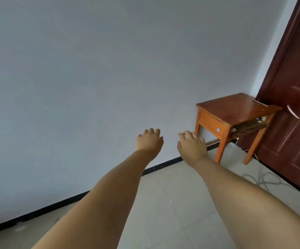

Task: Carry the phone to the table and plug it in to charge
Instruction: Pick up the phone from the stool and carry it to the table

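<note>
Head view: left hand (149, 141) and right hand (192, 147) reach forward, fingers loosely spread, holding nothing. Wooden table (235, 109) stands near the door (293, 105) — a phone cannot be made out.

Two bare hands show, the left hand (150, 141) and the right hand (192, 147), each with fingers spread and nothing in it, on two bare forearms. There is one small reddish-brown wooden table (235, 121) with a glossy tabletop; three of its legs can be counted, the fourth being hidden. One small round pale sticker (218, 130) sits on its front panel. One thin flat object (260, 102) lies at the tabletop's far right edge, too small to identify. One dark brown panelled door (296, 112) stands at the right. One tangle of grey cable (264, 180) lies on the tiled floor; the number of separate cords cannot be told.
</note>
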`<action>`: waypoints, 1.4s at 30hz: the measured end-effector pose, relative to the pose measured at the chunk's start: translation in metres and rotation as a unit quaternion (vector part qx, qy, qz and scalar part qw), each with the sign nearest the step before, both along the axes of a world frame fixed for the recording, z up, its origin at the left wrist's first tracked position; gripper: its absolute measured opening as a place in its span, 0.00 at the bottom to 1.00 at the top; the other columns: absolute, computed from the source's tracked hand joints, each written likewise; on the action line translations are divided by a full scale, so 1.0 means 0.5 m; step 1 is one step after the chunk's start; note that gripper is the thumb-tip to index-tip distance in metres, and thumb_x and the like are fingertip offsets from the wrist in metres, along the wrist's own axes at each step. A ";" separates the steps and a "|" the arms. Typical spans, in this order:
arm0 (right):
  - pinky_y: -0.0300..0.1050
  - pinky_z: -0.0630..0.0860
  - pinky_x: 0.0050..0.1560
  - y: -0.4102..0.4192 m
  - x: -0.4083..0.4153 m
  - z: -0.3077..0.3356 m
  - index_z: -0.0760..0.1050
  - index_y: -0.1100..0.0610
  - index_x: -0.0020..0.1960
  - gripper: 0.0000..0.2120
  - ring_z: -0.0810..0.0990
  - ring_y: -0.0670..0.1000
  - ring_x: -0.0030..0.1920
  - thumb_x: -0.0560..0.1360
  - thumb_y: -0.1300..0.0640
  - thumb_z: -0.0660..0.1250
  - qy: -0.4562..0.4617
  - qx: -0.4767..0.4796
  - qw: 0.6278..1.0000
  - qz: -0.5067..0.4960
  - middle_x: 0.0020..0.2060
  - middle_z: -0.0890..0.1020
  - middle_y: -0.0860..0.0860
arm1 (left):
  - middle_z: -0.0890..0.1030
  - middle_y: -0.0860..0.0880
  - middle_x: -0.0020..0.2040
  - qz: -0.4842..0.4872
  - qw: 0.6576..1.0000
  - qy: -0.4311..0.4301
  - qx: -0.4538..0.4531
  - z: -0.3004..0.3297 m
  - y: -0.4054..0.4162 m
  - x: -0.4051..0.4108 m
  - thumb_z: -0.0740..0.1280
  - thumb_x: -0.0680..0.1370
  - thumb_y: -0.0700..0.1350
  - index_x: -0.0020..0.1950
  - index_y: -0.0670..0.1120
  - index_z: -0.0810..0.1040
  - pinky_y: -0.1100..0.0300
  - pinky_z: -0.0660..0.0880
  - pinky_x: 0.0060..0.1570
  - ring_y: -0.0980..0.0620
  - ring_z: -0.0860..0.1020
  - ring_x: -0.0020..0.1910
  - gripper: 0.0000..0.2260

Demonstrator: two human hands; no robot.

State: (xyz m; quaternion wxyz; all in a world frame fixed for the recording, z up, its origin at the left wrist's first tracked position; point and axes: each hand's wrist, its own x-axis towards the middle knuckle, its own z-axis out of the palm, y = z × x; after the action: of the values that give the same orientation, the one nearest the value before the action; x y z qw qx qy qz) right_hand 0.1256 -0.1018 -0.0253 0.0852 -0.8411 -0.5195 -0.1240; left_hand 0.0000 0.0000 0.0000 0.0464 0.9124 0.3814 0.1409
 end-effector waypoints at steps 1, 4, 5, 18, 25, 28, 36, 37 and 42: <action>0.53 0.68 0.58 -0.012 0.008 -0.006 0.68 0.57 0.65 0.16 0.71 0.57 0.61 0.80 0.55 0.52 0.006 -0.015 1.000 -0.016 0.62 0.75 0.55 | 0.75 0.43 0.62 -0.005 1.000 0.021 -0.006 -0.008 -0.011 0.013 0.52 0.81 0.49 0.66 0.43 0.68 0.51 0.69 0.56 0.43 0.72 0.61 0.17; 0.52 0.70 0.56 -0.038 0.043 -0.049 0.70 0.57 0.63 0.15 0.73 0.57 0.60 0.80 0.55 0.53 0.001 -0.015 1.000 -0.027 0.60 0.76 0.55 | 0.75 0.43 0.62 -0.034 0.998 0.049 -0.008 -0.053 -0.029 0.052 0.52 0.81 0.49 0.66 0.44 0.68 0.51 0.68 0.55 0.43 0.71 0.61 0.17; 0.51 0.71 0.54 -0.044 0.051 -0.056 0.70 0.57 0.62 0.14 0.73 0.56 0.59 0.80 0.55 0.53 0.007 -0.020 0.999 -0.033 0.59 0.77 0.55 | 0.75 0.43 0.62 -0.039 0.997 0.058 -0.015 -0.063 -0.032 0.066 0.52 0.81 0.49 0.66 0.44 0.68 0.51 0.68 0.55 0.43 0.71 0.61 0.17; 0.46 0.72 0.46 0.023 0.320 -0.129 0.72 0.57 0.60 0.14 0.76 0.54 0.54 0.79 0.51 0.55 0.015 -0.041 0.993 -0.112 0.55 0.79 0.54 | 0.75 0.43 0.61 -0.129 0.987 0.077 -0.054 -0.158 0.072 0.362 0.54 0.81 0.49 0.66 0.44 0.67 0.52 0.68 0.53 0.43 0.72 0.60 0.17; 0.48 0.73 0.50 0.087 0.553 -0.113 0.70 0.56 0.59 0.13 0.75 0.54 0.55 0.79 0.52 0.54 0.022 -0.065 0.980 -0.186 0.55 0.77 0.54 | 0.75 0.43 0.60 -0.191 0.978 0.081 -0.031 -0.137 0.169 0.627 0.55 0.81 0.47 0.65 0.43 0.68 0.50 0.72 0.54 0.44 0.73 0.58 0.15; 0.47 0.73 0.49 0.082 0.661 -0.107 0.70 0.56 0.58 0.12 0.76 0.54 0.54 0.79 0.53 0.54 0.017 -0.064 0.976 -0.207 0.54 0.78 0.54 | 0.76 0.45 0.58 -0.209 0.973 0.082 -0.050 -0.137 0.193 0.743 0.59 0.79 0.47 0.63 0.44 0.69 0.51 0.71 0.53 0.45 0.74 0.57 0.14; 0.50 0.73 0.47 0.060 0.997 -0.110 0.69 0.55 0.64 0.16 0.77 0.55 0.54 0.80 0.52 0.52 -0.002 -0.070 0.966 -0.249 0.56 0.78 0.54 | 0.76 0.44 0.59 -0.256 0.963 0.070 -0.044 -0.175 0.190 1.080 0.54 0.81 0.49 0.65 0.45 0.69 0.48 0.73 0.50 0.43 0.73 0.58 0.16; 0.50 0.73 0.47 0.056 1.044 -0.110 0.68 0.56 0.64 0.16 0.77 0.56 0.55 0.80 0.52 0.52 0.000 -0.069 0.967 -0.244 0.57 0.77 0.54 | 0.76 0.44 0.59 -0.256 0.963 0.067 -0.048 -0.177 0.187 1.126 0.54 0.81 0.49 0.64 0.45 0.69 0.49 0.72 0.50 0.43 0.73 0.58 0.15; 0.51 0.73 0.50 0.028 1.294 -0.100 0.66 0.55 0.65 0.16 0.76 0.55 0.56 0.80 0.51 0.52 -0.010 -0.097 0.971 -0.219 0.58 0.76 0.53 | 0.75 0.44 0.59 -0.218 0.969 0.066 -0.101 -0.176 0.168 1.361 0.51 0.81 0.50 0.62 0.45 0.69 0.49 0.72 0.53 0.43 0.73 0.59 0.15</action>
State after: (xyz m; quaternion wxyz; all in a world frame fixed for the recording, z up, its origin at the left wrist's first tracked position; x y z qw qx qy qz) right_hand 0.7728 -0.0876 -0.0751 -0.0313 -0.9373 -0.3333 -0.0966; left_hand 0.6807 0.0839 -0.0879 0.1423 0.9715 0.1878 0.0278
